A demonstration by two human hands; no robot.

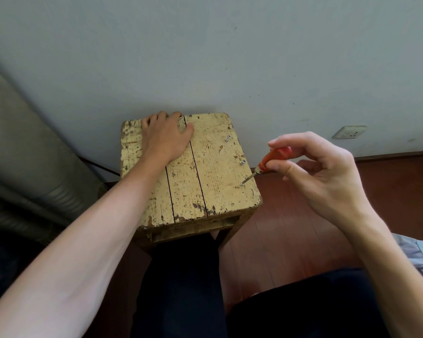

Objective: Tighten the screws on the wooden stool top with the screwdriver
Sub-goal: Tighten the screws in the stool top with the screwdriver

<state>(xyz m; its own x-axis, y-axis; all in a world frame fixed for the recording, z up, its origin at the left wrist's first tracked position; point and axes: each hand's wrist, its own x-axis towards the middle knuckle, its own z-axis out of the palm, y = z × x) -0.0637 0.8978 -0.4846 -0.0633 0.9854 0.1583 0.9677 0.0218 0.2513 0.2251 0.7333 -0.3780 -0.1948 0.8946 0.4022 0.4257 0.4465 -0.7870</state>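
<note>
A wooden stool (213, 181) with a worn, pale-yellow plank top stands against the wall. Three screws stick up along its right edge: a far one (227, 138), a middle one (242, 163) and a near one (242, 184). My right hand (320, 172) pinches the orange handle of a small screwdriver (270, 160) with its fingertips. The tool leans to the right and its tip sits on the near screw. My left hand (165, 136) lies flat, fingers spread, on the far left of the top, holding nothing.
The grey wall (205, 57) rises right behind the stool, with a white socket (349, 132) low at the right. Grey ribbed hoses (32, 172) run along the left. My dark-trousered legs (254, 293) are beneath, on a reddish wood floor (278, 228).
</note>
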